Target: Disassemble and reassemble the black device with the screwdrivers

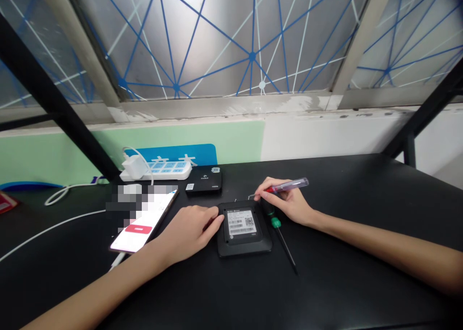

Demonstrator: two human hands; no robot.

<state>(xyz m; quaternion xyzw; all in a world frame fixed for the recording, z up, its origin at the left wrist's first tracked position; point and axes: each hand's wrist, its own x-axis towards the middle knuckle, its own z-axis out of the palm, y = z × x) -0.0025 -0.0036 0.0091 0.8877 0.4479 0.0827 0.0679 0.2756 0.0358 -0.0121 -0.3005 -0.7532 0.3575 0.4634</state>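
"While I monitor from a distance, report the grip of each hand."

"Right hand (284, 202): closed on the clear-handled screwdriver (289, 184), with the fingers near its red collar. Left hand (197, 228): touching the left edge of the black device (245, 240). I cannot tell whether it grips or only rests there."

"State the position of the device."

"Flat on the black table (343, 272), between the hands, label (241, 222) facing up. The screwdriver reaches toward the far edge. I cannot confirm tip contact."

"How should I have this step performed?"

"I judge it to be tool work at the far edge. First, brace the device with the left hand, keeping those fingers out of the tip's path. Second, seat the tip before adding force. Third, apply light, steady pressure; the shallow tool angle could let the tip slip and mark the casing. Note: the green-collared screwdriver (276, 222) lies just beside the right edge. I advise setting it aside if it restricts the wrist."
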